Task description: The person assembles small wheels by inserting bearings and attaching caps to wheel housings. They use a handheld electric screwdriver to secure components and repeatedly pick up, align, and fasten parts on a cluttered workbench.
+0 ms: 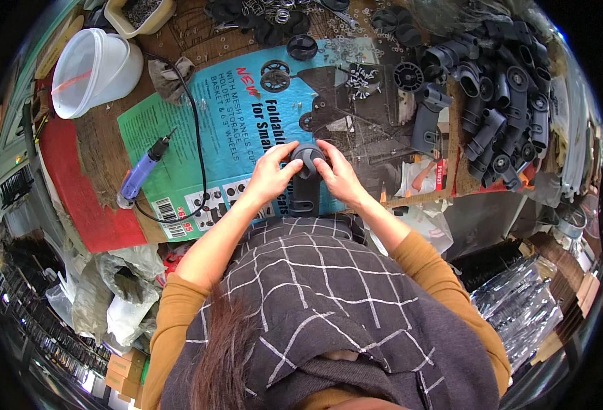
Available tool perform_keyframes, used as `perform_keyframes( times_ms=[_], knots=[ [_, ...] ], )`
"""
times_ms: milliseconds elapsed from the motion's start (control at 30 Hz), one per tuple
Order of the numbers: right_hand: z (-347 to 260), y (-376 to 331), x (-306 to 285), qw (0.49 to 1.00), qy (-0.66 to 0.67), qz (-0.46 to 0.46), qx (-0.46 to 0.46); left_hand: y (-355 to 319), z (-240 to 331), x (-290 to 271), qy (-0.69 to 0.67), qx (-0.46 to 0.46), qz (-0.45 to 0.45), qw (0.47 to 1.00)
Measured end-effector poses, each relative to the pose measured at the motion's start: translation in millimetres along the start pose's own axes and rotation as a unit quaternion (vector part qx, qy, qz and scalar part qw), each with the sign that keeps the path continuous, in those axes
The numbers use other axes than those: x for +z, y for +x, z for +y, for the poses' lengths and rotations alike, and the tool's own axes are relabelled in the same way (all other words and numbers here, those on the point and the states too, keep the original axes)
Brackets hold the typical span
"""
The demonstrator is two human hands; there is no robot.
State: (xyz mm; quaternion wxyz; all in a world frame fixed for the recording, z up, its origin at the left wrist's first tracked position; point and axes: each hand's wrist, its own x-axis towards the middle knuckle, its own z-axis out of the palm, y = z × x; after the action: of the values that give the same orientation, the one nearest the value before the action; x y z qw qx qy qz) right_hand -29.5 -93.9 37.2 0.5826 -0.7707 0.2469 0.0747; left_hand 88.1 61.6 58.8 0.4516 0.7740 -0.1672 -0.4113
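Near the front edge of the table, both my hands are closed around a black plastic joint with a round black cap at its top. My left hand grips the cap's left side, its thumb resting on the top face. From the other side, my right hand presses in with its thumb and curled fingers. The lower arm of the joint points toward my apron, and its underside is hidden. Beneath it lies a printed cardboard sheet. Another round black cap sits farther back.
A purple electric screwdriver with a black cord lies left. Behind it stands a white bucket, near a tub of small parts. Screws, springs and a single black joint lie back; a joint pile fills the right.
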Motion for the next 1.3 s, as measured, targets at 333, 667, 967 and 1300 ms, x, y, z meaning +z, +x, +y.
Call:
perform_keyframes(
  times_ms=[333,667,967,1300],
  knots=[
    [0,0,-5,0.997,-0.045,-0.022,-0.058,2,-1,-4,0.029,0.022,-0.022,0.999],
    [-1,8,-6,0.989,0.039,-0.102,0.095,20,6,-20,0.093,-0.025,-0.187,0.978],
    [-10,14,-4,0.987,0.018,-0.043,0.154,41,5,-19,0.178,0.007,-0.197,0.964],
    [-56,-14,-4,0.993,-0.114,-0.016,0.012,4,29,-4,0.044,-0.046,0.142,0.988]
  ],
)
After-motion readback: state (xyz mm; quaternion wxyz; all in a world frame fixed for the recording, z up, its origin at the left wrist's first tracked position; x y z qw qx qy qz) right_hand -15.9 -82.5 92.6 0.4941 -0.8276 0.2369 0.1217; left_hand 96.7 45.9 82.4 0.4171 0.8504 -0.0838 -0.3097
